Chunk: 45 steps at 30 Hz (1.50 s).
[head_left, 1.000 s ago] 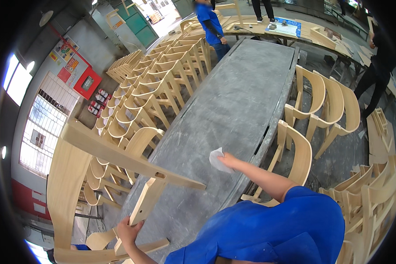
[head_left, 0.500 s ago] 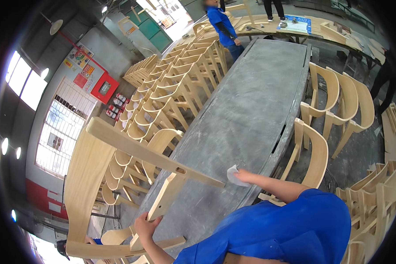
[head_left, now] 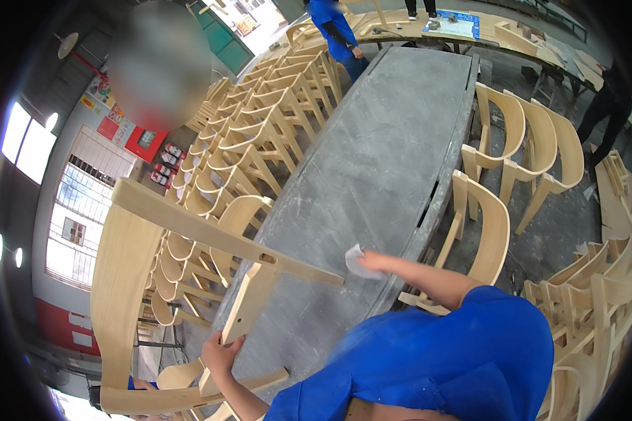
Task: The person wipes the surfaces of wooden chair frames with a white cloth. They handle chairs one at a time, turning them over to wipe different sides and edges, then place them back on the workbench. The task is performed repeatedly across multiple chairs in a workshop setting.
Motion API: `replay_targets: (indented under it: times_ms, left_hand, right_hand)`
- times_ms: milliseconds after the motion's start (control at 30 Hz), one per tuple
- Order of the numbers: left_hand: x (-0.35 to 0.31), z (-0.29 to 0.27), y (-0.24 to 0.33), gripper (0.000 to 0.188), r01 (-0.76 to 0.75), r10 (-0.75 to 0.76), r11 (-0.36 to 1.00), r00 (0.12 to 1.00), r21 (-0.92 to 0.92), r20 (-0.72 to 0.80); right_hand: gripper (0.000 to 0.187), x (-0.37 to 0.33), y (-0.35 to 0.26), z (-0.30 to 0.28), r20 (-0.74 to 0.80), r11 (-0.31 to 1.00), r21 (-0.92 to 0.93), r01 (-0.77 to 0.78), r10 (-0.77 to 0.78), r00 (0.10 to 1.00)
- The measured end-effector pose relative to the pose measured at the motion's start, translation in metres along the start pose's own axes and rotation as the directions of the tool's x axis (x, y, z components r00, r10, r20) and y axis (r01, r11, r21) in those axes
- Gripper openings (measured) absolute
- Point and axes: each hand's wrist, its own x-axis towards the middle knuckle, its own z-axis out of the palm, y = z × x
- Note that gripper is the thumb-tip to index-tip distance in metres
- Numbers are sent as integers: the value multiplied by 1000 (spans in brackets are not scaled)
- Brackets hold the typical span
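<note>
A pale wooden chair frame [head_left: 123, 295] with a broad curved backrest rests tilted on its side, over the left edge of the grey-topped table. My left hand [head_left: 221, 353] is closed round its crossrail [head_left: 249, 298] near the lower end. One leg [head_left: 305, 270] of the frame points right, toward my right hand. Apart from the frame, my right hand [head_left: 376, 262] pinches a thin whitish sheet [head_left: 355, 261] above the tabletop; whether it is sandpaper or cloth I cannot make out.
The long grey table [head_left: 372, 161] stretches away ahead. Rows of unfinished chair frames [head_left: 260, 119] stand along its left, more chairs [head_left: 498, 126] along its right. Stacked wooden parts [head_left: 590, 302] lie at lower right. A person in a blue shirt [head_left: 333, 31] stands at the far end.
The whole scene has shifted slightly left and upward in the picture. Both hands keep their hold, the left on the chair frame and the right on the sheet, still apart from the frame.
</note>
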Motion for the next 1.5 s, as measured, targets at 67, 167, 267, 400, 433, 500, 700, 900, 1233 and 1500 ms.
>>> replay_targets:
  times_ms: [67, 167, 267, 400, 433, 500, 700, 900, 1233, 1500]
  left_hand:
    - [1, -1, 2, 43, -22, 22, 999, 1000, -46, -3]
    - [2, -3, 5, 42, -13, 14, 999, 1000, -38, 17]
    - [3, -3, 5, 42, -23, 24, 999, 1000, -32, 14]
    - [2, 0, 2, 42, -45, 45, 999, 999, -30, 13]
    - [1, 0, 2, 42, -84, 83, 995, 996, -46, -10]
    - [0, 1, 2, 43, -120, 120, 993, 992, -6, -36]
    - [2, 2, -4, 45, -228, 229, 972, 973, 50, -21]
    - [16, -1, -17, 41, -436, 436, 900, 893, -23, 110]
    - [24, 5, -22, 42, -400, 404, 910, 914, -108, 24]
    - [30, 5, -20, 39, -343, 347, 935, 938, -93, 27]
  right_hand:
    - [49, 7, -26, -45, -95, 996, -87, 25, -33, 995]
    - [69, 14, -97, -163, -366, 994, 107, 32, 9, 931]
    - [68, -11, -183, -300, -922, 937, 8, 350, -129, 364]
    - [44, -73, -251, -384, -773, 766, -613, 197, -529, -349]
    - [41, -79, -257, -376, -856, 823, -515, 239, -510, -90]
    - [45, -77, -251, -332, -773, 812, -511, 281, -577, 263]
    - [53, -34, -149, -107, -300, 908, -332, 257, -360, 884]
    - [59, -72, -84, 41, -162, 927, -355, 125, -192, 968]
    - [47, -147, -8, 78, -257, 973, -200, -116, 62, 965]
    - [45, -113, 30, 39, -284, 980, -23, -197, 183, 941]
